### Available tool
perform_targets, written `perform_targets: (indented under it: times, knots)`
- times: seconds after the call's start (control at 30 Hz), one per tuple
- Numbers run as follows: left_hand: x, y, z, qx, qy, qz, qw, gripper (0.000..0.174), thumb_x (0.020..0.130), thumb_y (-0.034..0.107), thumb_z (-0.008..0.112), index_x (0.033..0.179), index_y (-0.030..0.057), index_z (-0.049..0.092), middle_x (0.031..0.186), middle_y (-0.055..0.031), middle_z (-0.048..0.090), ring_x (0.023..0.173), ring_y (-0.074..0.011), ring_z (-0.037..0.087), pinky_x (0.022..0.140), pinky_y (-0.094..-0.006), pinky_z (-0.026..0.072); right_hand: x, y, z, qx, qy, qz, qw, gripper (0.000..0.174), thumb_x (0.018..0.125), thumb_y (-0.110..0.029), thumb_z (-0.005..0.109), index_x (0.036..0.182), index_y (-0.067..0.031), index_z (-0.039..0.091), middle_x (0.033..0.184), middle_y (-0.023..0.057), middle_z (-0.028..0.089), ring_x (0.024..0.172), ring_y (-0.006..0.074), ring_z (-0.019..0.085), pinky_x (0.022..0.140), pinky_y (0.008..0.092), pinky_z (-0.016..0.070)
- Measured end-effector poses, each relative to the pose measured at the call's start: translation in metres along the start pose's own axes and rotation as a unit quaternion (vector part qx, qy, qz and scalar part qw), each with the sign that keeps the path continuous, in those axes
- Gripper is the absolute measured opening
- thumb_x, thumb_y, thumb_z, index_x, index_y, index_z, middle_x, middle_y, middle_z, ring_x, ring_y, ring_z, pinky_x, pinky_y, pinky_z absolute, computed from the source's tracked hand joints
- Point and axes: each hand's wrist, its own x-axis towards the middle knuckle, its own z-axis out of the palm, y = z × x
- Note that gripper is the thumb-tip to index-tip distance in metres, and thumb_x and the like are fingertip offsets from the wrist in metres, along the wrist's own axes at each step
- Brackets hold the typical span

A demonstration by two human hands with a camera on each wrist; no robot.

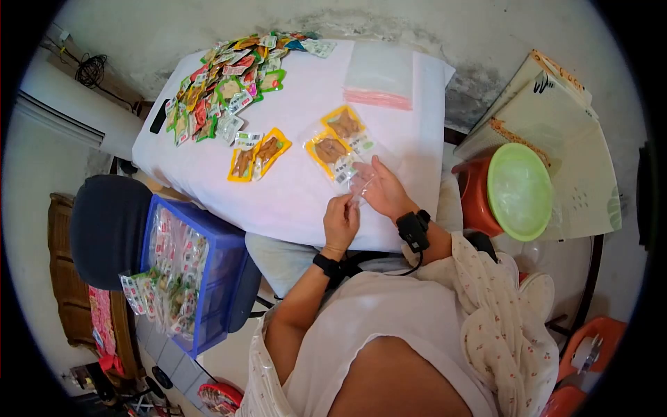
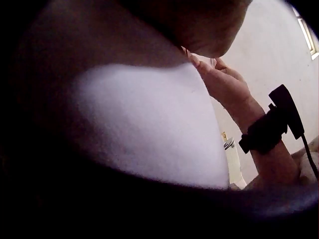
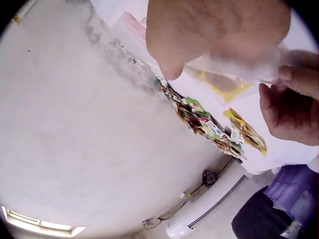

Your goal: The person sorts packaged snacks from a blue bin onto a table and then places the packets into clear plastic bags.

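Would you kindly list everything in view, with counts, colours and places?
Packet heap: one, mixed colours, table's far left
Loose packets: two, yellow-edged, nearer the person
Clear bag: one, two yellow-edged packets inside, mid-table
Bag stack: one, clear, pink-edged, table's far right
Table: one, white cover, centre
Crate: one, blue, lower left
Chair: one, dark, beside crate
Basin: one, green, right
Coiled cable: one, black, upper left
Left hand: one, bare, pinching the bag
Right hand: one, bare, open against the bag

Head camera above both hands (image 1: 341, 221)
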Motion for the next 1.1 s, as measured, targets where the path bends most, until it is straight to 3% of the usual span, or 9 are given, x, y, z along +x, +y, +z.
perform_targets:
  times: [0.27, 0.33, 0.37, 0.53, 0.77, 0.83, 0.93, 1.0, 1.1]
  knots:
    - [-0.002, 0.0, -0.001, -0.007, -0.006, -0.026, 1.0, 0.023, 0.08, -0.002, 0.061, 0.103, 0.0007, 0.057, 0.084, -0.0119, 0.055, 0.07, -0.0221, 0.056, 0.063, -0.0292, 0.0479, 0.018, 0.008, 0.02, -0.034, 0.046, -0.006, 0.998, 0.072, 0.094, -0.055, 0.044, 0.131, 0.0064, 0.041, 0.113, 0.009, 0.051, 0.103, 0.0201, 0.047, 0.093, 0.0363, 0.0362]
    - [-0.001, -0.002, 0.0, -0.008, -0.002, -0.001, 1.0, 0.023, 0.08, -0.001, 0.062, 0.102, 0.0012, 0.057, 0.085, -0.0117, 0.056, 0.069, -0.0218, 0.056, 0.061, -0.0287, 0.0475, 0.025, 0.008, 0.014, -0.053, -0.003, -0.011, 0.999, 0.077, 0.094, -0.056, 0.04, 0.137, 0.008, 0.033, 0.134, 0.014, 0.042, 0.126, 0.0261, 0.036, 0.104, 0.0412, 0.0279]
    - [-0.001, -0.002, 0.0, -0.006, 0.0, -0.002, 1.0, 0.023, 0.08, -0.001, 0.062, 0.102, 0.0012, 0.057, 0.085, -0.0117, 0.056, 0.069, -0.0218, 0.056, 0.061, -0.0287, 0.0475, 0.027, 0.008, 0.014, -0.053, -0.005, -0.008, 0.999, 0.077, 0.094, -0.056, 0.04, 0.137, 0.008, 0.033, 0.134, 0.014, 0.042, 0.126, 0.0261, 0.036, 0.104, 0.0412, 0.0279]
    - [0.0, -0.002, 0.0, -0.009, 0.0, 0.006, 1.0, 0.024, 0.08, -0.001, 0.062, 0.103, 0.0017, 0.057, 0.084, -0.0113, 0.056, 0.067, -0.0212, 0.056, 0.058, -0.0294, 0.047, 0.03, 0.008, 0.015, -0.067, -0.02, -0.013, 0.997, 0.091, 0.091, -0.06, 0.042, 0.143, 0.0091, 0.014, 0.154, 0.0181, 0.01, 0.143, 0.0347, 0.001, 0.112, 0.0504, 0.0075]
    - [0.001, 0.003, -0.005, -0.022, -0.003, -0.002, 1.0, 0.025, 0.081, -0.001, 0.061, 0.105, 0.0016, 0.057, 0.085, -0.0115, 0.056, 0.07, -0.0205, 0.056, 0.061, -0.0289, 0.0472, 0.022, 0.006, 0.011, -0.057, -0.013, -0.006, 0.998, 0.086, 0.092, -0.058, 0.043, 0.144, 0.0058, 0.017, 0.152, 0.0169, 0.017, 0.142, 0.0319, 0.01, 0.112, 0.048, 0.0122]
    - [0.002, 0.007, -0.009, -0.093, 0.011, -0.071, 0.993, 0.021, 0.082, 0.0, 0.06, 0.103, 0.001, 0.058, 0.086, -0.0114, 0.057, 0.072, -0.0204, 0.056, 0.064, -0.0286, 0.0473, 0.012, 0.001, 0.007, -0.062, -0.025, -0.003, 0.998, 0.076, 0.095, -0.053, 0.042, 0.143, 0.0035, 0.025, 0.148, 0.0154, 0.028, 0.138, 0.0278, 0.024, 0.109, 0.0452, 0.0202]
    - [0.025, -0.012, -0.03, 0.0, 0.023, -0.03, 0.999, 0.018, 0.083, 0.001, 0.059, 0.101, 0.0, 0.06, 0.089, -0.0156, 0.058, 0.077, -0.0293, 0.058, 0.07, -0.0337, 0.0486, -0.012, -0.009, -0.006, -0.071, -0.073, 0.028, 0.994, 0.066, 0.098, -0.049, 0.036, 0.141, 0.0021, 0.03, 0.144, 0.0135, 0.036, 0.132, 0.0245, 0.034, 0.105, 0.0431, 0.0277]
    - [0.061, -0.013, -0.055, 0.148, 0.038, 0.034, 0.988, 0.023, 0.078, 0.002, 0.058, 0.101, 0.0013, 0.062, 0.097, -0.018, 0.06, 0.095, -0.0353, 0.054, 0.084, -0.0433, 0.0446, -0.03, -0.016, -0.008, -0.089, -0.06, 0.038, 0.994, 0.065, 0.099, -0.048, 0.033, 0.141, 0.0018, 0.03, 0.145, 0.0137, 0.035, 0.132, 0.0249, 0.034, 0.105, 0.0429, 0.0287]
    - [0.099, -0.046, -0.079, 0.318, 0.041, 0.02, 0.947, 0.047, 0.075, 0.0, 0.059, 0.122, -0.0012, 0.051, 0.12, -0.0212, 0.052, 0.112, -0.0377, 0.048, 0.096, -0.0463, 0.0383, -0.05, -0.024, -0.01, -0.125, -0.038, 0.059, 0.99, 0.063, 0.1, -0.048, 0.029, 0.14, 0.0013, 0.032, 0.145, 0.0139, 0.036, 0.133, 0.0254, 0.034, 0.104, 0.042, 0.0306]
